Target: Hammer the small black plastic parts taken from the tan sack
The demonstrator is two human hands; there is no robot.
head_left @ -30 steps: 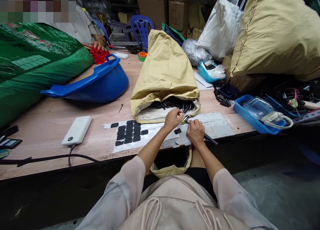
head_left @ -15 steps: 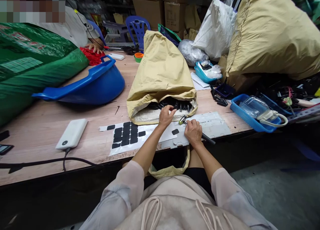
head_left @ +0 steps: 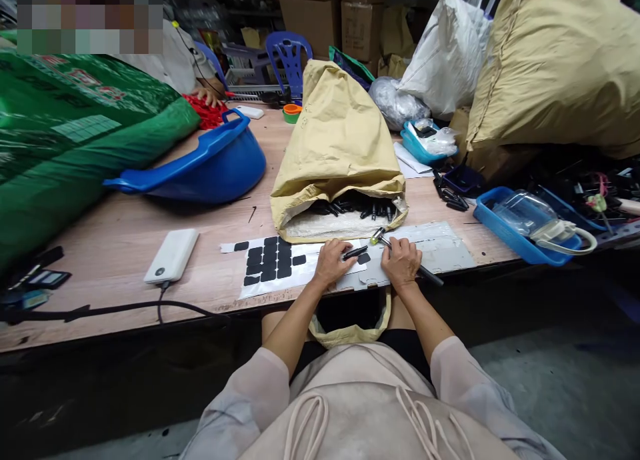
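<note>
My left hand is closed on a small black stick-like part just above a white backing sheet that carries several black pads. My right hand grips a thin tool with a yellow-green tip and a black handle that sticks out to the right. Both hands rest at the table's front edge, in front of a tan paper sack whose open mouth shows several black parts. One single black pad lies between my hands.
A white power bank with a black cable lies at the left. A tipped blue tub, a green sack, blue trays and big tan and white sacks crowd the table. Another person's hand touches red pieces at the far left.
My left hand came back from the sack's mouth toward the front edge, now holding a black part. My right hand stayed put with the tool.
</note>
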